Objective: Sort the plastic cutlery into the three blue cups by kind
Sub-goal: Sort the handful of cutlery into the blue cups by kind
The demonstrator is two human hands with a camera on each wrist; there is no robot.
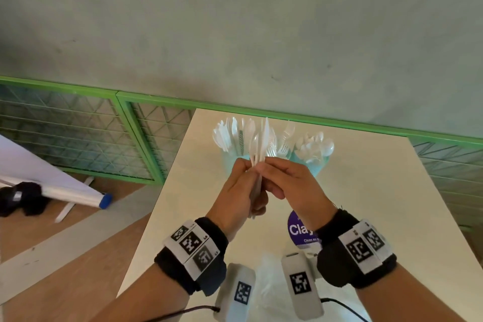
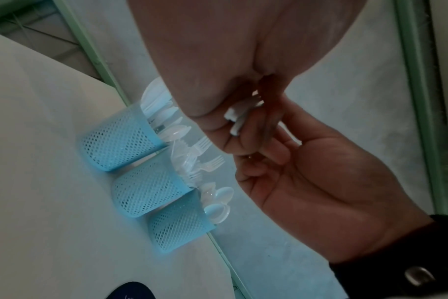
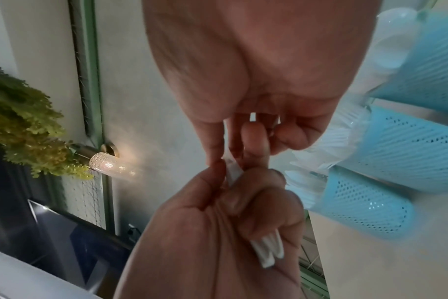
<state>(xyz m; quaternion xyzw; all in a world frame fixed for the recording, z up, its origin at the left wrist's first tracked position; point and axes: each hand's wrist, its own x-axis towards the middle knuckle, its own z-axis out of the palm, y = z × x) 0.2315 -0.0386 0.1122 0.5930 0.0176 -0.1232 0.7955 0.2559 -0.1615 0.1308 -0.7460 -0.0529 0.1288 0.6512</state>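
Observation:
Both hands meet above the white table [image 1: 198, 191]. My left hand [image 1: 248, 168] grips a bundle of white plastic cutlery [image 1: 261, 138] by the handles; a knife blade and a spoon bowl stick up. The handle ends [image 3: 266, 250] poke out under its curled fingers. My right hand [image 1: 264, 168] pinches one piece [image 3: 231, 170] of the bundle between thumb and fingertips. Behind stand three blue mesh cups in a row: the left cup [image 2: 120, 139] holds long flat pieces, the middle cup [image 2: 146, 192] forks, the right cup [image 2: 179, 230] spoons. In the head view my hands partly hide the cups.
A purple-labelled package [image 1: 300, 232] and a crumpled clear bag [image 1: 269, 282] lie on the table near my wrists. A green mesh railing [image 1: 130, 133] runs behind the table's far edge. On the floor at left lies a rolled white sheet [image 1: 73, 195].

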